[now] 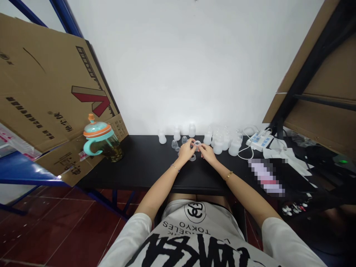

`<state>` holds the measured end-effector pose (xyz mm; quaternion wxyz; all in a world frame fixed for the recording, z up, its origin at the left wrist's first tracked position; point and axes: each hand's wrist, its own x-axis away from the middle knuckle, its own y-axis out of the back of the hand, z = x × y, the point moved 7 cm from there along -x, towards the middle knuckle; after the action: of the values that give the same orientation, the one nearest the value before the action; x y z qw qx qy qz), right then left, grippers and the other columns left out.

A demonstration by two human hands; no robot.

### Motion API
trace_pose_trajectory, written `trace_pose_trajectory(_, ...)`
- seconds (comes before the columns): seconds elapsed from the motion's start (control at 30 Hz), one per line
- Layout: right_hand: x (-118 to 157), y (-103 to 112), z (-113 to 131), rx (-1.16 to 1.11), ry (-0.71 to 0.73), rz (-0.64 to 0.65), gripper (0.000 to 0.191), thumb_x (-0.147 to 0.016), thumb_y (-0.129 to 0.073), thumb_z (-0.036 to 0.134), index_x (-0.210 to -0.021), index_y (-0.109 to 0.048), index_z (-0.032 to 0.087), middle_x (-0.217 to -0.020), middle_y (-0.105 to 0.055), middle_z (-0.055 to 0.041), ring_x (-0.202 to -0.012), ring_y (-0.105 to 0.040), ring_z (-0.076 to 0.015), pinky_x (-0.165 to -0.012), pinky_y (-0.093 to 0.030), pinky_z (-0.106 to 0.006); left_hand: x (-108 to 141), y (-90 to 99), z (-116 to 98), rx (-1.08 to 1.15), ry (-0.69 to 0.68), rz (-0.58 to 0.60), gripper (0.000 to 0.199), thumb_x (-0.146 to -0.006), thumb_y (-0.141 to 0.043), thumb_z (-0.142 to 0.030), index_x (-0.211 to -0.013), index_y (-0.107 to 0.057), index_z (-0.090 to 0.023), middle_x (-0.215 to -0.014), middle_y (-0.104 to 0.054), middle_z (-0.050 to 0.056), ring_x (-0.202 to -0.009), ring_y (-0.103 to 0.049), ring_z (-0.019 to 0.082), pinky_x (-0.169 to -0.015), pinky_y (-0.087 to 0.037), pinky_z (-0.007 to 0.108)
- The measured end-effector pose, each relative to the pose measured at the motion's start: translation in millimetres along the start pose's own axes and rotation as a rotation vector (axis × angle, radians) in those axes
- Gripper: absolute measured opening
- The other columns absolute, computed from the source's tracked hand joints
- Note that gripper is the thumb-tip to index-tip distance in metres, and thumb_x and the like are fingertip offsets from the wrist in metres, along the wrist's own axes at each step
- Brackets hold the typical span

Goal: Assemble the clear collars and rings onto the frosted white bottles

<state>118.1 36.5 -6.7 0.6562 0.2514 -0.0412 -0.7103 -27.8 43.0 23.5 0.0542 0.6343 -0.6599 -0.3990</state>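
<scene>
Over the middle of the black table, my left hand (186,151) and my right hand (207,152) hold a small translucent ring (197,143) between them, fingers closed on its two sides. Just below it a clear ring-shaped piece (192,157) lies on the table. Left of my left hand are small clear dome-shaped pieces (174,144). Behind them several frosted white bottles (162,137) stand near the wall. More such bottles (218,145) are grouped close together to the right of my right hand.
A teal and orange lidded jug (102,141) stands at the left beside a large cardboard box (50,89). On the right are a power strip (260,140) with white cables, crumpled white sheets (289,159) and a pixelated item (267,177). The black table's (133,178) front edge runs near my lap.
</scene>
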Motion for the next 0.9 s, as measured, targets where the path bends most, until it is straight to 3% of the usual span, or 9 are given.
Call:
trace_pose_trajectory(0.37, -1, 0, 0, 0.007, 0.028, -0.002, 0.035, -0.093, -0.051, 0.051, -0.080, -0.063, 0.020, -0.049, -0.055, 0.0039, -0.042, -0.056, -0.0137, -0.045, -0.043, -0.023, -2, -4.2, 7, 0.037, 0.034, 0.001, 0.023, -0.088, -0.062, -0.027, -0.111, -0.061, -0.025, -0.095, -0.075, -0.001, -0.065, -0.065, 0.015, -0.066, -0.044, 0.026)
trace_pose_trajectory(0.9, 1, -1, 8, 0.046, 0.067, 0.014, 0.039, -0.092, -0.051, 0.053, -0.071, -0.059, 0.021, -0.049, -0.056, 0.0029, -0.042, -0.054, -0.0143, -0.047, -0.042, -0.025, -3, -2.6, 8, 0.081, 0.031, -0.012, 0.016, -0.085, -0.064, -0.024, -0.100, -0.058, -0.025, -0.085, -0.075, -0.002, -0.063, -0.064, 0.014, -0.066, -0.044, 0.026)
